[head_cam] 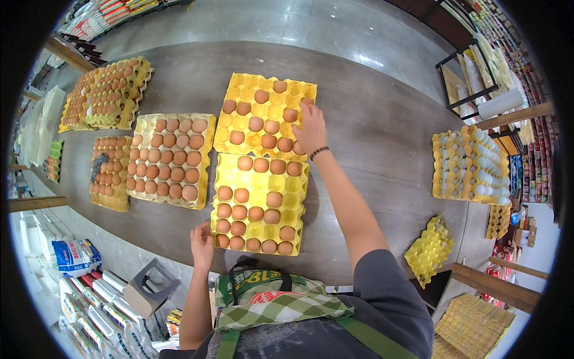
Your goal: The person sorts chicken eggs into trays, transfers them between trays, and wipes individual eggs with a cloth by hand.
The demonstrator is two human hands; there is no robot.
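Observation:
Two yellow egg trays lie end to end before me, each partly filled with brown eggs. My right hand point(312, 128) reaches over the right edge of the far tray point(233, 92). Its fingertips are at a brown egg point(306, 102) in the far right corner area, and its palm is hidden from above. At the near left corner of the near tray point(260, 183), my left hand point(202, 244) is beside the rim with bent fingers, and no egg shows in it. Brown eggs point(239, 212) stand in several of that tray's cells, with bare cells between them.
Left of these stands a nearly full egg tray point(210, 130), with a smaller tray point(110, 204) and stacked egg trays point(142, 72) beyond. Pale eggs point(484, 177) fill stacked trays at the right. A yellow tray point(428, 251) sits near the table's right end. A checked bag point(269, 305) hangs at my front.

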